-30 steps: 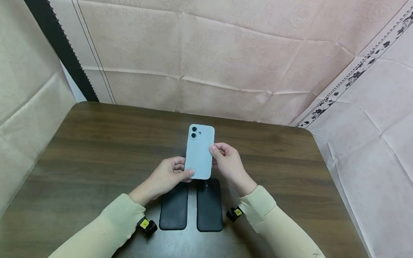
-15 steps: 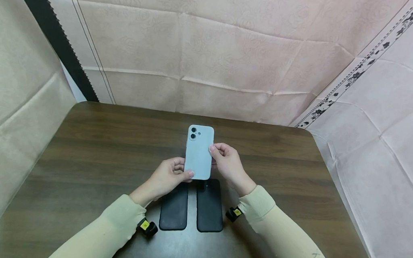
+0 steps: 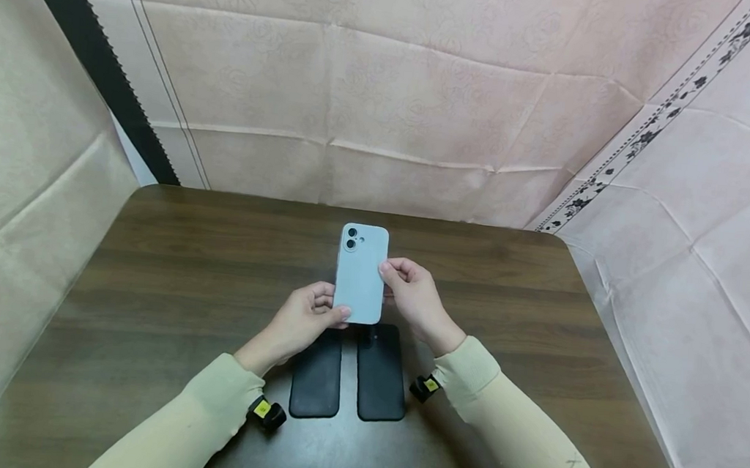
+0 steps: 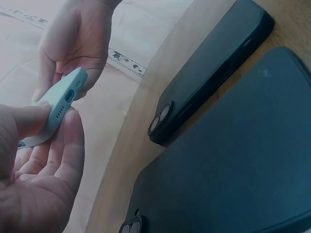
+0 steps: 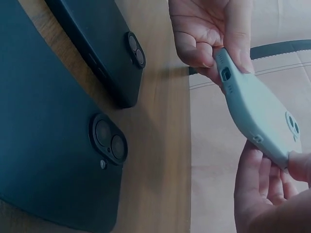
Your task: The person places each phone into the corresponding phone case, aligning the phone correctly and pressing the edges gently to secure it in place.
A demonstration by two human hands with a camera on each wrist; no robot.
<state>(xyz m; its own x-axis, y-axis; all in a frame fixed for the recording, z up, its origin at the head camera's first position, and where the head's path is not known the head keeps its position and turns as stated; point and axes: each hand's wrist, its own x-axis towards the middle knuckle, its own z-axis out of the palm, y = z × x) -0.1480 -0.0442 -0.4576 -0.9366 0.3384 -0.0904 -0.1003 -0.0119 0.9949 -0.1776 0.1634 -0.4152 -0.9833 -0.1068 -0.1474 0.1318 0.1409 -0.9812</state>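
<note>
Both hands hold a light blue phone (image 3: 361,273) upright above the table, its back with two camera lenses toward me. My left hand (image 3: 299,325) pinches its lower left corner, thumb on the back and fingers behind. At the right edge, about mid-height, my right hand (image 3: 416,300) pinches it between thumb and fingers. The charging port on its bottom edge shows in both wrist views. Below it lie two dark phones, backs up and side by side: one on the left (image 3: 316,378) and one on the right (image 3: 381,374). The light blue phone's front is hidden.
The dark wooden table (image 3: 167,269) has rounded far corners. Pale cloth (image 3: 425,98) hangs behind it and at both sides, with a black strip at the left and a floral border at the right. Small cameras sit on both wrists.
The light blue phone dips very slightly, then rises a little with the left hand. Both grips stay the same, and the two dark phones have not moved.
</note>
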